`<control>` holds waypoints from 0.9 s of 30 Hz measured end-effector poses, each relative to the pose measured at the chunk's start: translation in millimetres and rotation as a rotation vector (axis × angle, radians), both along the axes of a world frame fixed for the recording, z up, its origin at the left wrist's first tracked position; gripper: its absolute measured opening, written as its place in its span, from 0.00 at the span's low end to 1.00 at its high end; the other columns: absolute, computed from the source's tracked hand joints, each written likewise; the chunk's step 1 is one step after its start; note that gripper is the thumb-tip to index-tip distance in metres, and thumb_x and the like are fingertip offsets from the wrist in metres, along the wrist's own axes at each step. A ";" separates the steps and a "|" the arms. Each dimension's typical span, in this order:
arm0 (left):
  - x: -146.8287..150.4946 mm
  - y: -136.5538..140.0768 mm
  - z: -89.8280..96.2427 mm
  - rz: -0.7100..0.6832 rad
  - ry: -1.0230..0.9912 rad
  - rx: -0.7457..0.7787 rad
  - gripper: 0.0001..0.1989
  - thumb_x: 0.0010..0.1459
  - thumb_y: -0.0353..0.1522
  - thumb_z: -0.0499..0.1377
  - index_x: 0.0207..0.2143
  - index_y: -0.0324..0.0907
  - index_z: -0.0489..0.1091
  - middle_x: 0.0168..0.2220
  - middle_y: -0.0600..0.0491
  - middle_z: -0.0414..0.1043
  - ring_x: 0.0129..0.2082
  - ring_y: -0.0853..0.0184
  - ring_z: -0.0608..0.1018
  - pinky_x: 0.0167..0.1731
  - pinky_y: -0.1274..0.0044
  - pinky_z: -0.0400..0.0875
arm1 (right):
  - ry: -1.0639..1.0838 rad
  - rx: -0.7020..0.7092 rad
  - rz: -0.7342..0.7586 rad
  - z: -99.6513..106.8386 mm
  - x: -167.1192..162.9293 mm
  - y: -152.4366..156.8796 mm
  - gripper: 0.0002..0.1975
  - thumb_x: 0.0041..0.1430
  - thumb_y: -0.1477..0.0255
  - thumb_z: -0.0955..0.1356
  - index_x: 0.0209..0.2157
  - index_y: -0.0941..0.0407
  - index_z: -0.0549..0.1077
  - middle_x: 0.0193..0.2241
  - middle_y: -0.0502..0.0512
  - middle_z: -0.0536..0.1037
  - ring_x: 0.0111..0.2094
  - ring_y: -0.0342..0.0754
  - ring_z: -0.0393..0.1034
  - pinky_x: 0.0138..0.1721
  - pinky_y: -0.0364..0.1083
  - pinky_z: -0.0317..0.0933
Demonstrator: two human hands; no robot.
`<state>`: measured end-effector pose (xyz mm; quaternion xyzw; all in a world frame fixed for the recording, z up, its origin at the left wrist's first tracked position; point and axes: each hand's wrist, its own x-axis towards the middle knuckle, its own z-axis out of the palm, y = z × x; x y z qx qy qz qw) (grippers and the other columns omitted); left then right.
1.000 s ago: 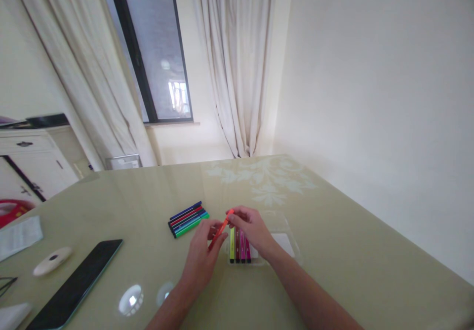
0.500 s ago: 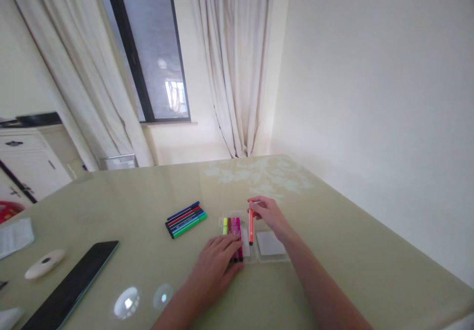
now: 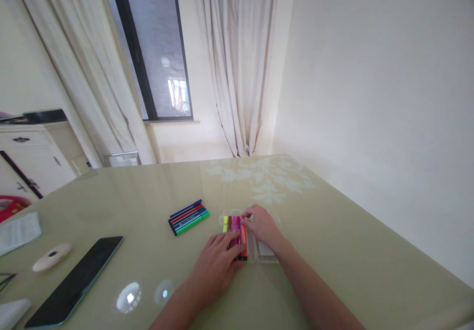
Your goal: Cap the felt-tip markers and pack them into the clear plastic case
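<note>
A clear plastic case (image 3: 252, 257) lies unfolded on the table. In its left half a yellow, a brown and several pink and purple markers (image 3: 233, 225) lie side by side. My left hand (image 3: 217, 263) rests over their lower ends with its fingers stretched out. An orange marker (image 3: 244, 235) lies at the right end of this row, and my right hand (image 3: 262, 226) pinches its upper end. The right half of the case, partly under my right wrist, holds a white card (image 3: 265, 250).
To the left several loose markers (image 3: 188, 217) in blue, red, black and green lie in a slanted group. Farther left are a black tablet (image 3: 76, 283), a white oval object (image 3: 52, 257) and a clear packet (image 3: 20, 232). A wall (image 3: 377, 123) runs along the right side.
My right hand has moved down and left, bringing the orange marker from above the case into the row beside the purple one. My left hand stays on the markers.
</note>
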<state>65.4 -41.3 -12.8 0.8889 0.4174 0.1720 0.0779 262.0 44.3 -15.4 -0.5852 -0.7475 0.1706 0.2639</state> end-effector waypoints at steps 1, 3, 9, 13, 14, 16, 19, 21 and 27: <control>-0.2 0.5 -0.7 -0.009 -0.013 -0.003 0.19 0.66 0.32 0.60 0.57 0.55 0.71 0.62 0.51 0.70 0.60 0.55 0.71 0.60 0.59 0.66 | 0.016 0.000 0.002 -0.5 0.7 0.1 0.06 0.58 0.74 0.71 0.36 0.56 0.82 0.38 0.58 0.80 0.43 0.51 0.74 0.47 0.46 0.62; -3.4 4.8 -3.8 -0.037 -0.069 -0.007 0.18 0.67 0.34 0.59 0.58 0.54 0.71 0.61 0.51 0.70 0.60 0.56 0.72 0.59 0.60 0.66 | 0.060 0.003 0.015 -1.6 2.5 0.4 0.06 0.58 0.74 0.71 0.36 0.56 0.82 0.37 0.58 0.80 0.42 0.51 0.74 0.47 0.46 0.63; -43.2 34.6 -14.4 0.377 -0.159 0.123 0.15 0.70 0.32 0.49 0.50 0.44 0.73 0.49 0.46 0.74 0.51 0.57 0.75 0.53 0.63 0.70 | 0.116 0.032 -0.002 -0.9 5.9 1.6 0.09 0.60 0.74 0.70 0.41 0.57 0.81 0.38 0.58 0.81 0.42 0.51 0.74 0.47 0.47 0.62; -70.8 44.0 -16.9 0.685 0.054 0.208 0.10 0.66 0.31 0.54 0.46 0.40 0.72 0.48 0.43 0.72 0.50 0.51 0.73 0.50 0.60 0.69 | 0.139 0.071 0.007 0.8 2.9 1.8 0.07 0.61 0.74 0.69 0.39 0.57 0.81 0.37 0.58 0.81 0.41 0.50 0.74 0.47 0.47 0.62; -73.7 44.6 -17.6 0.686 0.069 0.198 0.09 0.66 0.32 0.54 0.44 0.40 0.72 0.47 0.43 0.72 0.49 0.51 0.72 0.50 0.61 0.69 | 0.141 0.078 0.014 1.2 1.9 1.5 0.07 0.61 0.74 0.69 0.38 0.57 0.81 0.37 0.57 0.81 0.40 0.50 0.74 0.46 0.47 0.62; -74.6 45.4 -19.2 0.655 0.052 0.160 0.06 0.65 0.31 0.55 0.40 0.42 0.71 0.44 0.45 0.73 0.48 0.52 0.73 0.49 0.61 0.69 | 0.144 0.089 0.018 2.6 -0.6 0.2 0.06 0.61 0.75 0.69 0.37 0.57 0.80 0.36 0.57 0.81 0.38 0.49 0.73 0.44 0.46 0.62; -67.3 46.7 -21.4 0.571 -0.086 0.085 0.05 0.64 0.29 0.53 0.38 0.43 0.69 0.40 0.48 0.74 0.45 0.54 0.75 0.47 0.61 0.70 | 0.178 0.101 0.033 6.0 -7.4 -4.3 0.06 0.61 0.74 0.69 0.35 0.57 0.81 0.35 0.57 0.81 0.37 0.49 0.73 0.42 0.47 0.62; -58.4 45.7 -20.9 0.492 -0.274 0.043 0.05 0.65 0.30 0.52 0.39 0.44 0.68 0.39 0.49 0.74 0.42 0.56 0.76 0.46 0.63 0.72 | 0.269 0.075 0.066 8.7 -14.8 -8.8 0.07 0.62 0.70 0.69 0.37 0.56 0.81 0.34 0.56 0.81 0.36 0.49 0.73 0.41 0.47 0.63; -22.3 27.8 -12.3 0.251 -0.650 -0.034 0.09 0.67 0.39 0.56 0.43 0.45 0.70 0.41 0.51 0.74 0.41 0.61 0.79 0.41 0.70 0.76 | 0.871 -0.220 0.219 11.1 -36.4 -18.1 0.15 0.57 0.59 0.73 0.39 0.56 0.80 0.32 0.53 0.82 0.35 0.49 0.75 0.39 0.47 0.67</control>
